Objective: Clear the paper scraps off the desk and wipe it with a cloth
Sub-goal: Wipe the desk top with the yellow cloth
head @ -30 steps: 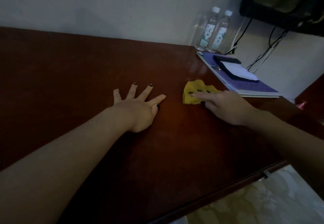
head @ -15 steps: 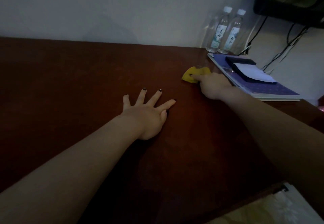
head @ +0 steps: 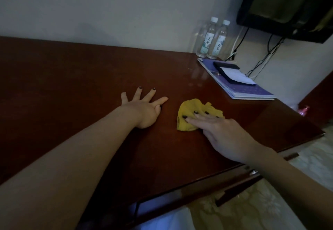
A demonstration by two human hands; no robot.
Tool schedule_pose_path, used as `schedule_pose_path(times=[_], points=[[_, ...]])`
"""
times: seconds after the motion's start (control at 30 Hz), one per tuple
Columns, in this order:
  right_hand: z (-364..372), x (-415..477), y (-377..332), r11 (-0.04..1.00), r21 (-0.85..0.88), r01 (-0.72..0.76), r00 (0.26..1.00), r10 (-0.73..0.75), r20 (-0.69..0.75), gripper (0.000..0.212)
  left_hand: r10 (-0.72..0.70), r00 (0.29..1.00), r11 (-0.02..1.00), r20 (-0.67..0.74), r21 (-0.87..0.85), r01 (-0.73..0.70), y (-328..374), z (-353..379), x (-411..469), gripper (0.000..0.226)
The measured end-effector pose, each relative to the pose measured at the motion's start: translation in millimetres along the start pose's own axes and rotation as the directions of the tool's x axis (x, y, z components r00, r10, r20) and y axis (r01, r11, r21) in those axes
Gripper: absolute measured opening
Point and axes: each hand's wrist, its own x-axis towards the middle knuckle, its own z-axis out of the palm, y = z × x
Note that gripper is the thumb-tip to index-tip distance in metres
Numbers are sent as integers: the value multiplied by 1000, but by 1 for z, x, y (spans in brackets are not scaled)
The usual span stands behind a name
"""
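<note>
Desk (head: pixel 72 85): dark red-brown wooden top with a glossy finish, standing against a pale wall (head: pixel 126 13); the lighting is dim.
Left hand (head: pixel 144 109): my palm lies flat on the desk near its centre. The fingers are straight and spread wide, and the hand holds nothing.
Right hand (head: pixel 221 132): at 3 o'clock from my left hand. My fingers are straight and close together, and the fingertips press down on the cloth; none curls round it.
Cloth (head: pixel 191 111): yellow and crumpled, lying on the desk just beside my left hand at its 3 o'clock. Its near-right part is under my right fingertips.
Water bottles (head: pixel 207 39): two clear bottles with white caps, upright and side by side, at 1 o'clock at the back edge by the wall.
Folder (head: pixel 252 89): blue-purple, lying flat at 2 o'clock, just in front of the bottles.
Black pad (head: pixel 225 66): lies on the folder with a white sheet on it.
Screen (head: pixel 288 4): black-framed, at 1 o'clock above the desk; dark cables (head: pixel 270 49) hang below it.
Floor (head: pixel 252 202): pale and patterned, at 5 o'clock below the desk edge.
</note>
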Motion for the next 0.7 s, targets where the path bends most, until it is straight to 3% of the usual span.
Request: schedule_pose_path(times=[0.13,0.33,0.47,0.7], points=[[-3,25,18,999,34,-10,999,11,-32,50,14,1000,1000,21,-2,-14,-2,-2,3,46],[2,129,70,977,-64,-205,979,206,7,46,35,995,999,92,9,-36,-5,-7,10,47],[3,200,104,962,-104,-254,967,254,-15,47,132,986,978,-107,177,-111,-11,-31,22,52],[4,307,148,944,-83,-319,947,320,-14,49,34,996,998,-86,50,-29,-32,-70,102,53]])
